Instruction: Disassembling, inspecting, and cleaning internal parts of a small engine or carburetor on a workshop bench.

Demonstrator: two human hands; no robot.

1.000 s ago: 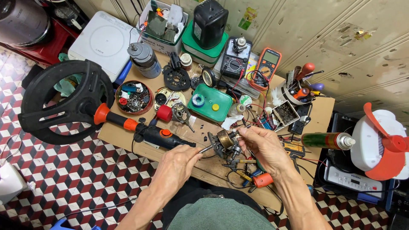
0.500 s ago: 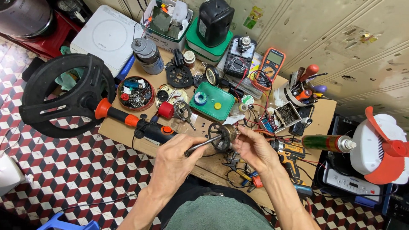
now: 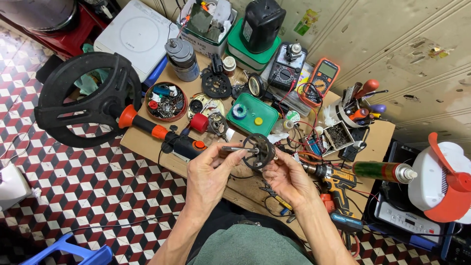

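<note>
Both hands hold a small dark motor part (image 3: 258, 150) above the front of the cluttered tabletop (image 3: 147, 142), just in front of the green box (image 3: 253, 114). The left hand (image 3: 211, 172) pinches its metal shaft in a closed grip. The right hand (image 3: 288, 177) clasps the round body from the other side, with the yellow drill (image 3: 338, 182) just beyond it.

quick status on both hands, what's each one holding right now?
Left hand: closed on the metal shaft of the round motor part.
Right hand: fingers pinching the rim of the same round motor part.
</note>
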